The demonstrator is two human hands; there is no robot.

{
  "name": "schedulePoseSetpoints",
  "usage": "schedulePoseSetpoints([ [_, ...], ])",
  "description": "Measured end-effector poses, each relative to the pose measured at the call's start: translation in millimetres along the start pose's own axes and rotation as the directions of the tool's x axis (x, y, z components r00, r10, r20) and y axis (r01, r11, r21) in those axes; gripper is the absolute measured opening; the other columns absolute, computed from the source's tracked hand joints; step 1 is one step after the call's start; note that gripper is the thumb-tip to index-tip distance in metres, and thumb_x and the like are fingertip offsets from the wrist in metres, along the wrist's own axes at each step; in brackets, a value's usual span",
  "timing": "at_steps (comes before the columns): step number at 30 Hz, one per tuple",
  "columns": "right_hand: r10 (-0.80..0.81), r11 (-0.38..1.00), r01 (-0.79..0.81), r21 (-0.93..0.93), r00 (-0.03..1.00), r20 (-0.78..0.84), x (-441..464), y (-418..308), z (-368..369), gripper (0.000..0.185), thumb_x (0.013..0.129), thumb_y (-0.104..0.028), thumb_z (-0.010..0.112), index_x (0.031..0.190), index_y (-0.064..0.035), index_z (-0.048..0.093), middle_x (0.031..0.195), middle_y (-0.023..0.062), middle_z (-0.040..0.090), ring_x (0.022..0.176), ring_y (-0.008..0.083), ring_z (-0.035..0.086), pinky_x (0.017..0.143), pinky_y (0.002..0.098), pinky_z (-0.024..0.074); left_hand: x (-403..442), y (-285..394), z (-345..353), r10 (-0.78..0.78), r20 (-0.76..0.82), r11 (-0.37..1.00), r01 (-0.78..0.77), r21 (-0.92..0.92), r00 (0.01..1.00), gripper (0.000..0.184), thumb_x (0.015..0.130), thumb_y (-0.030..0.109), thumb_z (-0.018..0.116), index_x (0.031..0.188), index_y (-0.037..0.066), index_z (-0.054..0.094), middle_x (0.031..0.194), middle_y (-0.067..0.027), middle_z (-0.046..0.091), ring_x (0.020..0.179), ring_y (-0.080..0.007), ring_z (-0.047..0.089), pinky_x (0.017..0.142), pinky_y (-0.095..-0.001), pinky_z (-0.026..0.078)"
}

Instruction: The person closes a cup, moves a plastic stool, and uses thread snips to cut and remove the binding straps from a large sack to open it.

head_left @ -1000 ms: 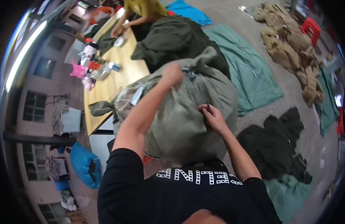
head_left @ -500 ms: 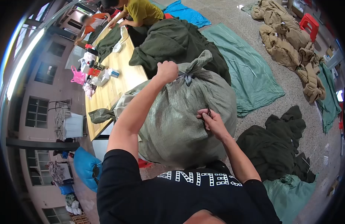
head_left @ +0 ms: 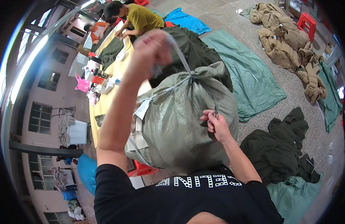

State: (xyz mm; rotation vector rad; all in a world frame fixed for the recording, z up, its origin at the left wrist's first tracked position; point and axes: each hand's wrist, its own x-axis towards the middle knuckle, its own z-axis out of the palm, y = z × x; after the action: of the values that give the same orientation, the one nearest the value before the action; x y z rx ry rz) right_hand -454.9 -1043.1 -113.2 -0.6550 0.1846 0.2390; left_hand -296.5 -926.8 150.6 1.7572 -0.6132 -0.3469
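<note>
A large, full grey-green woven sack (head_left: 176, 127) stands right in front of me, its neck gathered and tied. From the knot a pale strip of cord (head_left: 181, 56) runs up taut to my left hand (head_left: 152, 52), which is closed on it and blurred by motion. My right hand (head_left: 219, 127) is beside the sack's right side, fingers closed round small dark snips (head_left: 216, 109) whose tip points up; most of the tool is hidden. A second tie with a white tag (head_left: 142, 108) sits on the sack's left corner.
A wooden table (head_left: 137, 89) on the left carries boxes and a pink bag (head_left: 82, 83). Dark green cloth (head_left: 180, 44) is heaped behind the sack. A green sheet (head_left: 247, 74), brown garments (head_left: 280, 41) and a dark pile (head_left: 273, 149) lie right. Two people work beyond the table.
My left hand has risen and moved left from beside the knot, drawing the cord up taut. The tied left corner now shows. My right hand has shifted slightly right and down with the snips.
</note>
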Motion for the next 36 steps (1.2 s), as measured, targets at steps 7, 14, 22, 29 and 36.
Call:
schedulePoseSetpoints([
  [7,0.28,0.881,-0.341,0.328,0.935,0.219,3,-64,14,0.025,0.085,-0.016,0.048,0.105,0.0001,0.048,0.079,0.0081,0.057,0.042,0.0039,0.032,0.037,0.0173,0.0295,-97,-69,122,-0.306,0.832,0.858,-0.245,0.452,0.462,0.021,0.08,0.016,0.053,0.098,0.006,0.056,0.084,-0.0113,0.059,0.077,-0.0253,0.056,0.071,-0.0332,0.044],
  [14,0.093,0.995,-0.09,-0.035,0.992,0.081,6,-119,41,0.022,0.084,-0.015,0.049,0.101,-0.0009,0.052,0.059,-0.0022,0.046,0.043,0.0039,0.037,0.038,0.018,0.0305,-29,-144,42,0.01,-0.137,0.805,0.073,0.588,0.991,0.019,0.075,0.011,0.054,0.091,0.001,0.059,0.08,-0.0121,0.06,0.072,-0.0206,0.058,0.065,-0.0294,0.044],
  [22,-0.388,0.831,0.48,-0.282,0.863,0.323,47,-182,76,0.048,0.088,-0.032,0.042,0.126,-0.0053,0.031,0.098,0.01,0.057,0.042,-0.0002,0.026,0.035,0.0151,0.0214,-27,-212,34,0.109,-0.13,0.465,0.065,0.883,0.986,0.012,0.071,0.013,0.054,0.077,0.003,0.052,0.073,-0.0145,0.056,0.074,-0.0337,0.053,0.063,-0.0419,0.04],
  [29,-0.146,0.951,0.183,-0.249,0.977,0.157,33,-110,32,0.035,0.085,-0.027,0.051,0.11,-0.0022,0.048,0.085,0.0093,0.06,0.04,-0.0024,0.03,0.035,0.0141,0.0242,-23,-201,21,0.068,0.128,0.418,-0.145,0.897,0.989,0.028,0.071,0.008,0.049,0.098,0.007,0.052,0.078,-0.0143,0.053,0.076,-0.0326,0.053,0.069,-0.0403,0.041],
  [36,-0.128,0.956,0.157,-0.249,0.983,0.128,32,-91,20,0.029,0.087,-0.02,0.046,0.11,-0.0021,0.048,0.085,0.0115,0.06,0.038,-0.0017,0.028,0.033,0.0143,0.0225,6,-218,-4,-0.165,0.161,0.426,-0.077,0.902,0.973,0.033,0.066,0.008,0.053,0.099,0.007,0.053,0.087,-0.0158,0.054,0.086,-0.0311,0.052,0.072,-0.0378,0.042],
])
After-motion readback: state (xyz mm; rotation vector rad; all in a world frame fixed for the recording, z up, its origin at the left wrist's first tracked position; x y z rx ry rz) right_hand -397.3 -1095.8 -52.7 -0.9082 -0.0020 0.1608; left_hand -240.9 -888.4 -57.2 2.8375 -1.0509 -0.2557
